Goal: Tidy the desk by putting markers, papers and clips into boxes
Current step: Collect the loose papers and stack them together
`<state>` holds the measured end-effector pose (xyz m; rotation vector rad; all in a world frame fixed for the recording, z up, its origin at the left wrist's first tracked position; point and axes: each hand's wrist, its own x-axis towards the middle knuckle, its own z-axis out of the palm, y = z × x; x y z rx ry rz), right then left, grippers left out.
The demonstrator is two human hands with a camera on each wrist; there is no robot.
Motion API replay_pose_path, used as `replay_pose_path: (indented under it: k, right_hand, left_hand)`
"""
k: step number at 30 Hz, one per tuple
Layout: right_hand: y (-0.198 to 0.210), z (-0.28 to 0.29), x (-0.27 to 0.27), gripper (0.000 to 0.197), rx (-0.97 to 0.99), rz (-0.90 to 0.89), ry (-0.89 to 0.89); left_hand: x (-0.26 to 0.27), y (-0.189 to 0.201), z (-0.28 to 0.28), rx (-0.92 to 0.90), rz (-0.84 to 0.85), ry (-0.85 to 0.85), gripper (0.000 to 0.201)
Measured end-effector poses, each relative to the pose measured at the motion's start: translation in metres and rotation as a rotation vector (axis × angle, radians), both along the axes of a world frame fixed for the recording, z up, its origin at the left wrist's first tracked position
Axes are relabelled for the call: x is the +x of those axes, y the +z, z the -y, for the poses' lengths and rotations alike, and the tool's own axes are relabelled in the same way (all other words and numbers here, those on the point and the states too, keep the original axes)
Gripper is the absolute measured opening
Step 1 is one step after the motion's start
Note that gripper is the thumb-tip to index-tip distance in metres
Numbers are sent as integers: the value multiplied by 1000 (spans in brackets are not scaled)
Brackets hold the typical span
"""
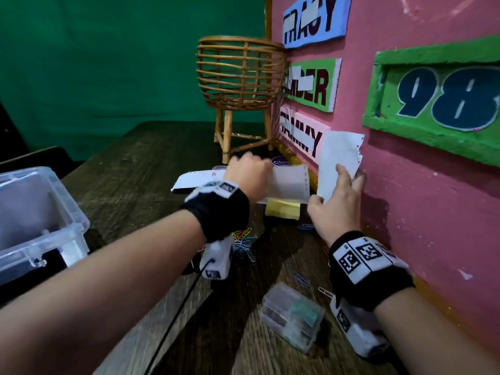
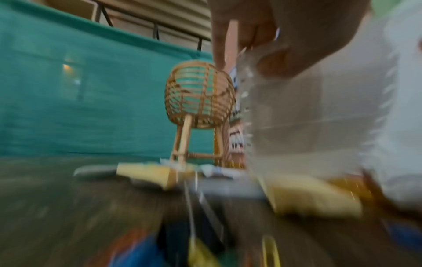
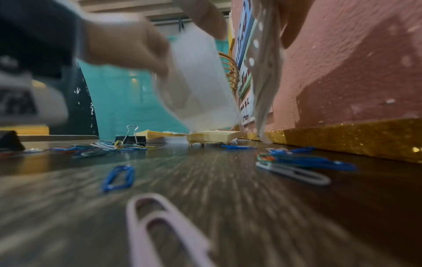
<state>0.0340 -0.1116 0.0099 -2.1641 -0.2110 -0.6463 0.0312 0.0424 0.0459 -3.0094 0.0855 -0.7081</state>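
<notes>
Filling the lower frame, a dark wooden desk [image 1: 140,169], green cloth behind; clear box [image 1: 40,212] at left edge. Left hand [image 1: 247,175] centre, fingers curled, pinching a paper sheet [image 1: 289,185]. Right hand [image 1: 334,207] pinching another paper [image 1: 338,158] against pink board [image 1: 433,212] reading "98". Only right-wrist view: black binder clip [image 3: 131,138] among paper clips [image 3: 118,178].

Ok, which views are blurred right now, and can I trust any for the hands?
Head view: mostly sharp, dim; left hand and right hand each hold a paper clearly. Left wrist view: heavy motion smear, only the basket readable. Right wrist view: near clips smeared, binder clip sharper.
</notes>
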Motion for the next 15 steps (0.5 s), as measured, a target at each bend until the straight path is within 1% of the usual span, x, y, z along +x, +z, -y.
replay_pose_path:
  k: [1, 2, 3, 5, 7, 8, 10, 11, 12, 13, 15]
  right_hand:
    - [1, 0, -1, 63, 13, 17, 22]
    - [0, 0, -1, 60, 31, 41, 43]
    - [0, 0, -1, 57, 57, 72, 64]
    - [-1, -1, -2, 57, 120, 105, 110]
    - [-1, -2, -3, 63, 155, 110, 156]
    - [-1, -3, -2, 63, 155, 104, 165]
    - [0, -4, -1, 58, 108, 94, 136]
    - [0, -4, -1, 60, 89, 94, 114]
    - [1, -4, -2, 64, 89, 100, 98]
    - [1, -4, -3, 68, 103, 113, 89]
    - [2, -3, -5, 77, 116, 121, 74]
  left_hand:
    - [-1, 10, -4, -46, 79, -54, 16]
    - [-1, 19, -7, -98, 118, -123, 9]
    - [0, 27, -10, -150, 133, -194, 8]
    - [4, 37, -9, -229, 111, -288, 13]
    - [8, 37, -4, -326, 82, -289, 14]
    - [9, 34, -1, -394, 64, -281, 16]
    - [14, 23, 6, -541, 34, -300, 30]
    - [17, 17, 7, -585, 28, -319, 36]
    - [21, 11, 6, -584, 28, -325, 42]
    - [25, 6, 3, -540, 17, -304, 47]
    - [35, -4, -10, -397, -82, -182, 51]
